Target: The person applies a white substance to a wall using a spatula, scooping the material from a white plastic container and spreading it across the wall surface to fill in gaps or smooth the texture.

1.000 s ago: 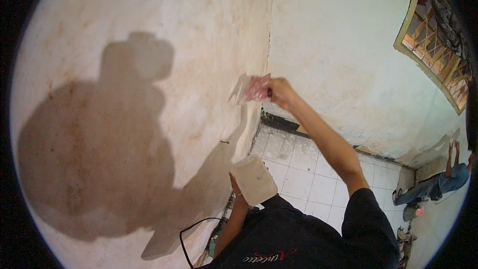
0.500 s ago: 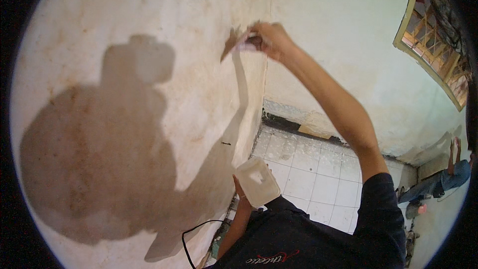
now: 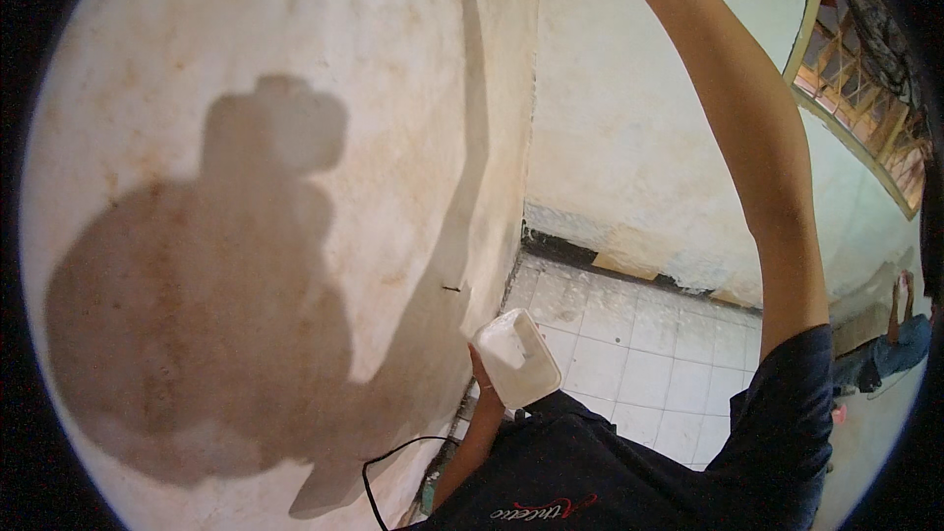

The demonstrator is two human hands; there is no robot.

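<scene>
My left hand is closed round the side of a white plastic tub, with most of its fingers hidden behind it. The tub is tilted and has some white stuff on its inner wall. It is close to the stained, off-white wall on the left. My right arm stretches up past the top edge, so the hand and anything in it are out of sight.
A black cable loops by the left wall. White floor tiles lie below the far wall. A barred window is at upper right. Another person is at the far right, and a small nail-like piece sticks out of the left wall.
My right hand, which was at the left wall with a blurred flat tool, has moved up out of view. My left hand and the tub have shifted slightly right.
</scene>
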